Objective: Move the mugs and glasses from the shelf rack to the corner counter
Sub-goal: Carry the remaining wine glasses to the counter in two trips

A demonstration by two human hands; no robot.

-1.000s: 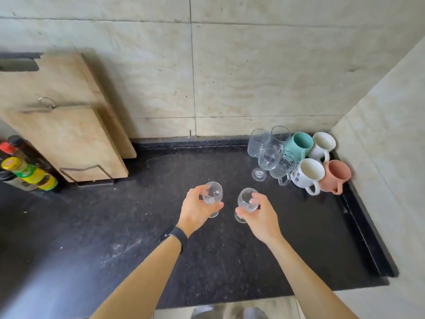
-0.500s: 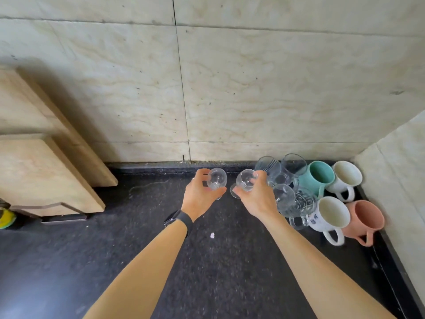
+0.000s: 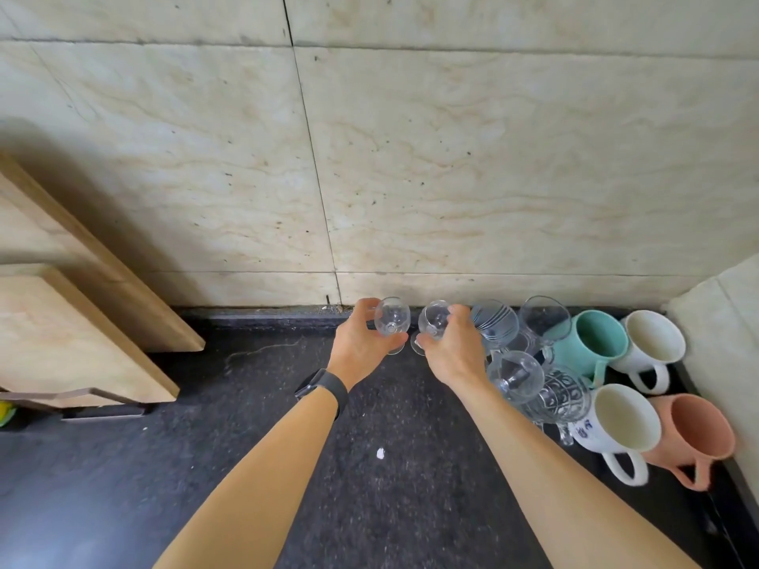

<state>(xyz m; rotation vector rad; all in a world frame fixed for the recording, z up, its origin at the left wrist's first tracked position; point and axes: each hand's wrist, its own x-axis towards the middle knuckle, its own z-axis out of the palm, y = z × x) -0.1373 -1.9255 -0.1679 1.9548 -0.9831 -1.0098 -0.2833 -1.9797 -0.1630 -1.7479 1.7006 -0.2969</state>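
Two small stemmed glasses sit in the person's grip at the back edge of the dark speckled surface [image 3: 246, 466], just short of the marble wall [image 3: 451, 178]: the left glass [image 3: 392, 318] in the left hand [image 3: 361, 347], the right glass [image 3: 433, 320] in the right hand [image 3: 451, 351]. Each hand's fingers curl round its bowl, thumb on the near side, and the two glasses stand just beside each other. Whether their feet touch the surface cannot be told. At 3 o'clock from the right hand the corner is crowded: a striped glass [image 3: 495, 324] nearly against the knuckles, then a clear tumbler [image 3: 544, 318], a teal mug [image 3: 595, 342] and a white mug [image 3: 653, 342] along the wall. Nearer, at 4 o'clock, stand another stemmed glass [image 3: 515, 375], a patterned glass mug [image 3: 562, 394], a blue-printed white mug [image 3: 620, 420] and a pink mug [image 3: 694, 433] hard by the side wall. Open surface lies at 9 o'clock, up to the leaning wooden boards [image 3: 61, 334].
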